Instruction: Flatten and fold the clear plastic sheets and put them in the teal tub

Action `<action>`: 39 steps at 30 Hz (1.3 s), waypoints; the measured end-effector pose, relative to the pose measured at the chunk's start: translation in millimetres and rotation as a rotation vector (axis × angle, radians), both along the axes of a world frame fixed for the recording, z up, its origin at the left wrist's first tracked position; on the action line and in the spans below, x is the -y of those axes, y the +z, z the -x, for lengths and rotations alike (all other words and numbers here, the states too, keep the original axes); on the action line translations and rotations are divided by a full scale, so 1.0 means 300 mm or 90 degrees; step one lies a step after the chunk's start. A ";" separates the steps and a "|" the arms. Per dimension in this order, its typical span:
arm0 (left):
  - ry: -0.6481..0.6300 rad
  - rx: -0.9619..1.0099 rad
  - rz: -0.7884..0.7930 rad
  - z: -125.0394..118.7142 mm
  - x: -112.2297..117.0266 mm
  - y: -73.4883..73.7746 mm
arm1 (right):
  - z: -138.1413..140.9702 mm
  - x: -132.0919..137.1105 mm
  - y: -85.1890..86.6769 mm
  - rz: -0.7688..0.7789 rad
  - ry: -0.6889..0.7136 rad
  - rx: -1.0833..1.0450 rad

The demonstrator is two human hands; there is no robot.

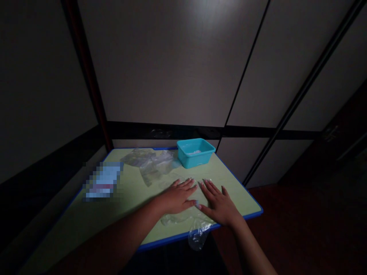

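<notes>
Both palms press down on a clear plastic bag (pixel 200 230) spread over the table, part of it drooping past the near edge. My left hand (pixel 179 198) lies flat with its fingers stretched forward. Just to its right, my right hand (pixel 218 203) is flat too, fingers spread, and the two thumb tips meet or nearly meet. Beyond the hands, more crumpled clear plastic bags (pixel 156 164) lie at the back. A turquoise plastic basket (pixel 197 158) stands at the far right, with something pale inside that I cannot make out.
The pale yellow-green table (pixel 134 206) has a blue rim. On its left side lies a blurred-out light blue packet or sheet (pixel 104 181). Large light panels (pixel 169 68) with dark strips rise behind the table. Dark reddish floor (pixel 275 229) shows at the right.
</notes>
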State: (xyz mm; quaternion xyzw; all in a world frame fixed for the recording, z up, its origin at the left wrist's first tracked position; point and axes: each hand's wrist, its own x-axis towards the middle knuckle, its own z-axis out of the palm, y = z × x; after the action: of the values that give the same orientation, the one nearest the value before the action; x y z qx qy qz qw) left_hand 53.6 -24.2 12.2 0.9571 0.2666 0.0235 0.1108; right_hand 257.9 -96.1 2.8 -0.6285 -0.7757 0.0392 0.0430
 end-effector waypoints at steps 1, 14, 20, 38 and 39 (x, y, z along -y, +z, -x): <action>0.003 -0.006 -0.001 0.002 -0.005 -0.006 | 0.000 0.001 0.000 0.000 0.001 -0.001; 0.107 -0.011 0.002 0.041 -0.022 -0.019 | -0.005 0.001 0.016 0.005 -0.023 -0.042; 0.144 0.014 0.000 0.055 -0.051 -0.022 | -0.023 0.004 0.015 0.014 -0.016 -0.059; 0.164 -0.015 -0.004 0.053 -0.045 -0.027 | -0.016 0.000 0.005 0.003 -0.042 -0.048; 0.166 -0.023 0.002 0.055 -0.046 -0.028 | -0.017 -0.001 0.003 0.002 -0.042 -0.048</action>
State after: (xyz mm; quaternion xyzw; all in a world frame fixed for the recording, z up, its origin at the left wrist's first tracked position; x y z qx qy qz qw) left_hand 37.1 -10.4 3.9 0.9146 0.3905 0.0202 0.1032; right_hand 262.9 -95.8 3.8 -0.6517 -0.7524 0.0627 0.0726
